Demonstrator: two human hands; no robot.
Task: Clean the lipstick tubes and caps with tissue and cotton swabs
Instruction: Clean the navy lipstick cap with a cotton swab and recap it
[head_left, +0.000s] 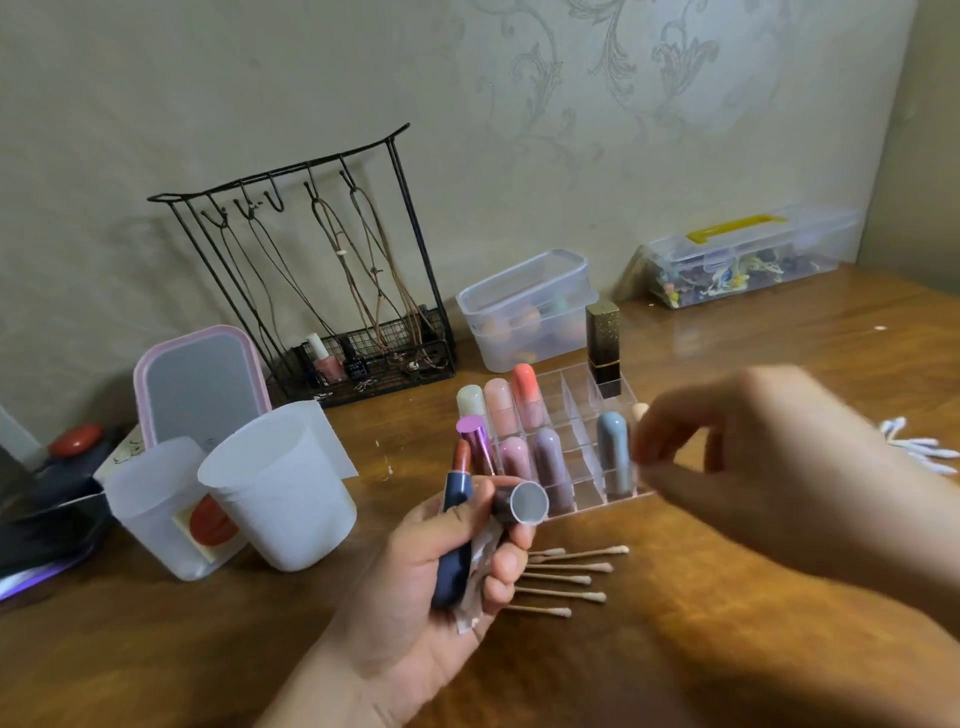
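Both hands are raised over the wooden tabletop (727, 649), apart from each other. Left hand (447, 571), palm up, fingers curled, grips three items together: an open lipstick tube (454, 530) with a dark blue glossy barrel and reddish-brown bullet pointing far, its cylindrical cap (522, 501) with the open round mouth facing the camera, and a crumpled white tissue (475, 587) pressed against the palm. Right hand (748, 467) is blurred; its fingers are bent towards the thumb at the right edge of the organiser, and whether they hold anything cannot be told.

A clear acrylic compartment organiser (566, 415) stands just beyond the left hand, holding rounded pastel lipsticks upright, a metallic pink tube (475, 441) at its left edge, and a square black-and-gold tube (602, 348) at its far corner. Wooden-stemmed cotton swabs (566, 577) lie fanned on the tabletop just right of the left hand; white-stemmed swabs (919, 447) lie at the right edge.

Two translucent white cups (280, 488) stand to the left, a pink-framed mirror (200, 387) behind them. A black wire rack (332, 270) with hanging cords stands against the far patterned wall (571, 104). Two clear plastic lidded boxes (527, 312) sit far right, one with a yellow handle.
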